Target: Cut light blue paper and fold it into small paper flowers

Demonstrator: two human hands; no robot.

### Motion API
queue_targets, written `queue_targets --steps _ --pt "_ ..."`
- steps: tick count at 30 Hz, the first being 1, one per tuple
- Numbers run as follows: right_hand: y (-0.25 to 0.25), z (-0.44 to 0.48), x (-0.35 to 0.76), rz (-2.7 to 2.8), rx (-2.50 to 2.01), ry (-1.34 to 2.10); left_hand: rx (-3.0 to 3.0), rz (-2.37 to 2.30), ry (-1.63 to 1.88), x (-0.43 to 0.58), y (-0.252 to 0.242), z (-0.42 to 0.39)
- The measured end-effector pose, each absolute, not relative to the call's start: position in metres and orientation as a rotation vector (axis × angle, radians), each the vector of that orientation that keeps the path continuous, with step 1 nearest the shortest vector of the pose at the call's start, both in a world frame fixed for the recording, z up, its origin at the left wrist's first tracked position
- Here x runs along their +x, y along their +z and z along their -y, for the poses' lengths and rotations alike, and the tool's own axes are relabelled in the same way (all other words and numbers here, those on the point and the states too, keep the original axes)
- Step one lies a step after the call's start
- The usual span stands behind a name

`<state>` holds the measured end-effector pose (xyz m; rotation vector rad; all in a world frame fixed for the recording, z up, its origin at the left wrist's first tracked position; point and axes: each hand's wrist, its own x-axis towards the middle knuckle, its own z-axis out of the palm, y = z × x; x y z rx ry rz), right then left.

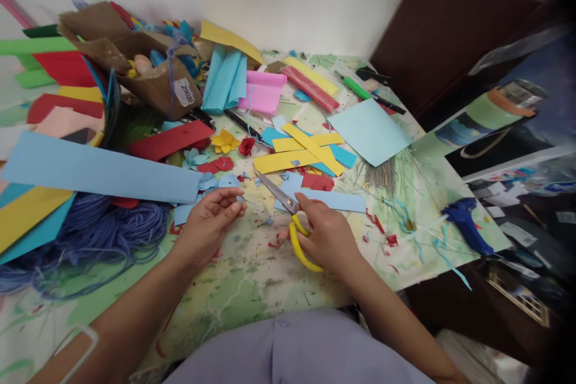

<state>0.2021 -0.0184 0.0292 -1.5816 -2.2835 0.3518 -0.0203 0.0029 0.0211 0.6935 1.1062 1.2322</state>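
Note:
My right hand [324,236] grips yellow-handled scissors [288,216], fingers through the loops, the blades pointing up and left over the table. My left hand [211,220] is curled in a pinch just left of the blades, holding a small light blue paper piece [239,198] at its fingertips. Small light blue paper petals [218,181] lie just above that hand. Yellow paper strips [299,151] and a light blue strip [333,199] lie beyond the scissors.
A long light blue sheet [99,171] and blue yarn [90,234] lie at left. A brown paper bag [135,63], paper rolls, small paper flowers [227,143], a blue square [369,130] and pens are farther back. A blue glue gun [465,225] lies near the table's right edge.

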Motion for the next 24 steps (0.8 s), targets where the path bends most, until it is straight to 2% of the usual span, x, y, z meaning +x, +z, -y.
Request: queue_targets --steps 12,24 --pt "0.021 0.032 0.182 2.356 -1.481 0.31 0.225 -0.901 1.295 -0.017 0.026 -0.003" --pt "0.021 0.029 0.174 2.437 -1.595 0.261 0.149 -0.832 1.312 -0.01 0.026 0.003"
